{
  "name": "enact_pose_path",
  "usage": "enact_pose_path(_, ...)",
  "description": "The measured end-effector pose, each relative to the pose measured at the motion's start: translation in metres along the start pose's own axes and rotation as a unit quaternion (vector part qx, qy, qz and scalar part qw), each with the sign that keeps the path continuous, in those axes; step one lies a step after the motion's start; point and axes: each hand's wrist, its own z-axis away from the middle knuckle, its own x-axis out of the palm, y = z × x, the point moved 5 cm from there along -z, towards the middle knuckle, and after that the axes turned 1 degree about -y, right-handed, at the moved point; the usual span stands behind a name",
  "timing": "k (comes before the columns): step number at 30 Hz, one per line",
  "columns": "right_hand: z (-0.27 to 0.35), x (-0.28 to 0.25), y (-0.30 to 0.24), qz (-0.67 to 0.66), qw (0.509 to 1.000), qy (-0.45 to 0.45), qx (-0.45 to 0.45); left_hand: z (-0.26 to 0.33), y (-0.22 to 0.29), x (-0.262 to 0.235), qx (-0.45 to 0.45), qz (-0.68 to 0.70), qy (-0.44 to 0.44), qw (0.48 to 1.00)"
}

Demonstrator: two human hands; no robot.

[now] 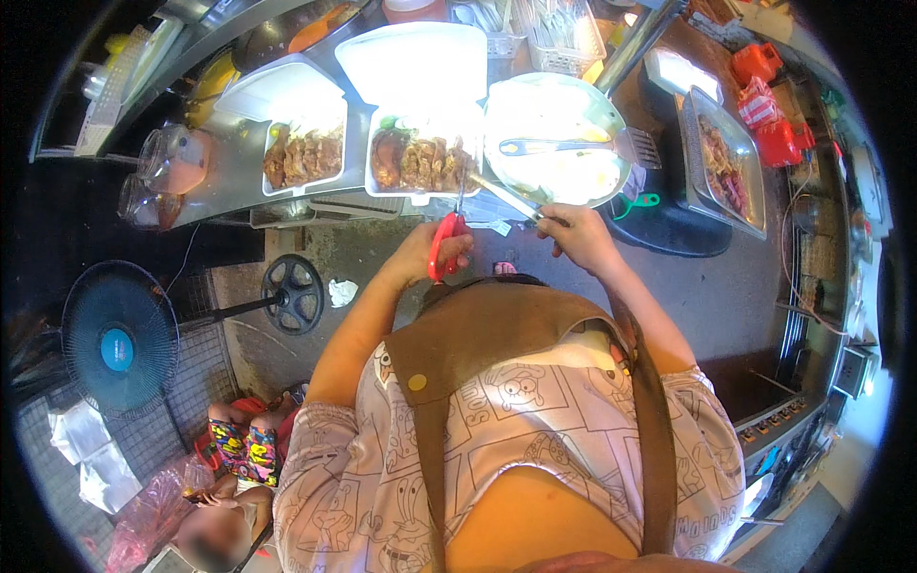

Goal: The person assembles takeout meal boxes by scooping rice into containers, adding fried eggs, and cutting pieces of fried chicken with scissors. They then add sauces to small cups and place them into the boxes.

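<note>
- The browned meat [420, 162] sits in the foam box [396, 192] near the top middle of the frame. It is lumpy and shiny, with many pieces side by side.
- The box is white and boxy, and its smooth lid [413, 62] is open, pointing to the top edge. Bright light washes the lid out.
- The left hand [418, 254], in the middle of the frame, is wrapped round the red handles of the scissors [445, 246]. Their thin metal blades point up to the meat.
- The right hand [579, 237], a bit to the right, is grasping long, shiny metal tongs [513, 199]. Their tip is at the right side of the box.
- A second foam box [310, 188] sits just to the left, also open, with more brown meat in a row and a bit of green.
- To the right is a big round bowl [521, 100], very bright. A tool with a blue and white handle [554, 147] lies across it.
- Under the boxes is a smooth metal counter [218, 198].
- At the upper right, a metal tray [757, 196] with straight sides holds more meat.
- At the upper left are round, see-through jars [177, 158].
- At the left edge is a round fan [117, 349] with a blue middle.
- At the lower left is another person in bright patterned shorts [246, 449].
</note>
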Motion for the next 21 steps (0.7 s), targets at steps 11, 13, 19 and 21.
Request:
enact_pose_path(11,0.004,0.004,0.011,-0.078,0.995,-0.002,0.065,-0.008,-0.015,-0.001,-0.022,0.084,0.02,0.996)
enact_pose_path(13,0.003,0.001,0.015,-0.111,0.991,-0.011,0.075,0.0,-0.01,0.004,-0.018,0.046,0.02,0.999)
enact_pose_path(19,0.005,0.002,0.007,-0.194,0.975,-0.06,0.091,0.002,-0.019,-0.009,0.027,-0.024,-0.006,0.999)
enact_pose_path(21,0.001,0.005,0.003,-0.212,0.971,-0.068,0.082,0.004,-0.016,-0.014,0.016,-0.041,-0.019,0.999)
